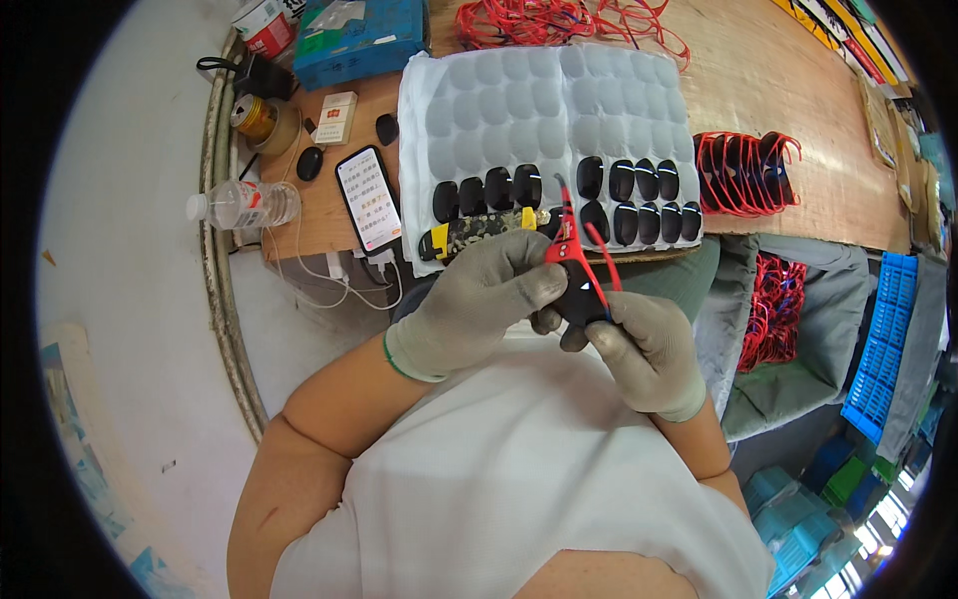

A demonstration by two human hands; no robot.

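Grey-and-white gloves cover both hands, which meet over my lap at the table's near edge. Pinched between them is a red glasses frame (pixel 566 252) with a dark lens (pixel 580 299) at its front. My left hand (pixel 464 301) grips it from the left, thumb against the lens. On the other side, my right hand (pixel 651 351) closes its fingers on the frame near a red temple arm. Just beyond lies a white moulded tray (pixel 494 100), its nearer pockets holding several dark lenses (pixel 499 190). A camouflage-and-yellow tool (pixel 483 233) rests along the tray's front edge.
Left of the tray are a lit phone (pixel 368 200), a plastic bottle (pixel 249 204), a cigarette box (pixel 335 119) and a blue box (pixel 361 42). Red frames (pixel 524 22) pile up behind it. Assembled red glasses (pixel 746 175) stand rightward, above a grey-lined bin (pixel 733 399) of red frames.
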